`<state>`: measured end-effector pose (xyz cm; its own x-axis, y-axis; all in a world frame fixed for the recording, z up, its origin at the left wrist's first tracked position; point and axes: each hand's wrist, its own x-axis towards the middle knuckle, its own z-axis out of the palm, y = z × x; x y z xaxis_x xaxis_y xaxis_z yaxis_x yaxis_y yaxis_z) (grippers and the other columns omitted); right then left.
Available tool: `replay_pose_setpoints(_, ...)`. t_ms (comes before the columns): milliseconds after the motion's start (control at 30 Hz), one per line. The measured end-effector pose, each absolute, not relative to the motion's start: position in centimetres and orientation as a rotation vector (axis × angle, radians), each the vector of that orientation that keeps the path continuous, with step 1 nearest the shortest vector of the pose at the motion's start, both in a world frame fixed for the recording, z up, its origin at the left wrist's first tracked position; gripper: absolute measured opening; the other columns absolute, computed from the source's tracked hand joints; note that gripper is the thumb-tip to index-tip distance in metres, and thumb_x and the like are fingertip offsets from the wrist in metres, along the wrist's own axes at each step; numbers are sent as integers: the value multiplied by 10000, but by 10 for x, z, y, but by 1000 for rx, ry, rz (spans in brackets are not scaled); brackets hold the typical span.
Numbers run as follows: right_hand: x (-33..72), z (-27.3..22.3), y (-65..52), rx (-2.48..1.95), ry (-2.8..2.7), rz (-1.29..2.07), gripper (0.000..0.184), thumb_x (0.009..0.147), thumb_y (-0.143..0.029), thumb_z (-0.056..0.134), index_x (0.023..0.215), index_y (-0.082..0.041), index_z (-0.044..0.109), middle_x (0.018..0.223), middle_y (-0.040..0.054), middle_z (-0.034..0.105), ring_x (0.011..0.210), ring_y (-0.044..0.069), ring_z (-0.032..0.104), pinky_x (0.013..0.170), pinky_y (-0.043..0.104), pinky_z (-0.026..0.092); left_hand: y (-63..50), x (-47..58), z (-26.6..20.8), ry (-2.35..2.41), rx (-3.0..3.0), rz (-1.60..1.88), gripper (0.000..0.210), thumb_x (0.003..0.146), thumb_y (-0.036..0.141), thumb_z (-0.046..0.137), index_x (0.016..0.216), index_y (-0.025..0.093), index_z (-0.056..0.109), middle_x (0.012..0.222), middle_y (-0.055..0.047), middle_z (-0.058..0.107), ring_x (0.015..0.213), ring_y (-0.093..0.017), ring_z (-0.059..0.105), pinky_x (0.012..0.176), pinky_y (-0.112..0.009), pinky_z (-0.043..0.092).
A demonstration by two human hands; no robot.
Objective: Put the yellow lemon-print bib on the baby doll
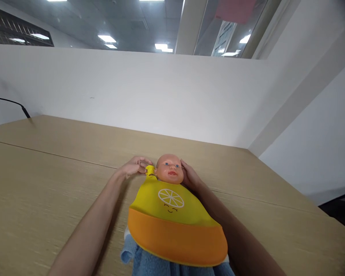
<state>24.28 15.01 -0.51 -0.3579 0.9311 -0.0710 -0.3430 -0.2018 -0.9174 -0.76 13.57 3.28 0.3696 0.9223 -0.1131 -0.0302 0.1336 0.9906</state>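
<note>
Bib and doll are seen at the lower centre of the frame, the bib spread over the doll's chest, with its orange part toward the bottom edge. The doll is set face up on the table. At the left of the doll's head, one yellow strap is left standing up, and beside it the left hand is held with fingers bent; whether the strap is pinched cannot be told. The right hand is laid along the right of the head, its fingertips partly hidden, so any grip there cannot be told. The step in hand is judged to be the handling of the bib at the neck. For the next move, a sure hold on the strap and a steadied head seem to be called for
</note>
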Motion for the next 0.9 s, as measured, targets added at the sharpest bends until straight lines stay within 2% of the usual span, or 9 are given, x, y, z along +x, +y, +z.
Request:
replay_pose_setpoints(167, 244, -6, 152, -799, -998, 1828, 406, 869, -477, 443, 1038, -174, 654, 1142, 82, 654, 1118, 230, 578, 1021, 395, 406, 133, -6, 31, 987, 1254, 978, 315, 542, 133, 720, 827, 249, 647, 647, 0, 644, 705, -211, 596, 651, -303, 417)
replay_pose_setpoints(333, 244, -4, 151, -813, -973, 1836, 399, 878, -467, 432, 1023, -174, 661, 1172, 87, 638, 1156, 232, 550, 1037, 390, 389, 132, -4, 28, 922, 1176, 1009, 333, 538, 207, 774, 830, 217, 614, 692, -23, 666, 665, -200, 586, 650, -313, 411)
replay_pose_setpoints(467, 245, -7, 155, -832, -927, 1802, 354, 882, -424, 439, 1010, -178, 659, 1187, 76, 631, 1185, 217, 527, 1051, 370, 373, 133, -3, 28, 888, 1142, 1031, 312, 525, 213, 787, 796, 202, 634, 707, -36, 671, 668, -198, 584, 665, -324, 413)
replay_pose_setpoints(667, 246, -7, 154, -817, -978, 1836, 394, 885, -453, 430, 1032, -167, 657, 1174, 99, 636, 1141, 236, 560, 1037, 377, 385, 134, -3, 23, 885, 1120, 1035, 246, 495, 182, 780, 714, 190, 667, 706, -45, 666, 694, -199, 585, 683, -325, 427)
replay_pose_setpoints(900, 245, -10, 156, -806, -960, 1814, 371, 894, -419, 424, 1012, -159, 661, 1147, 79, 653, 1145, 231, 558, 1037, 388, 391, 137, -1, 19, 872, 1095, 1066, 257, 507, 195, 775, 742, 208, 673, 735, -38, 668, 685, -197, 591, 662, -325, 423)
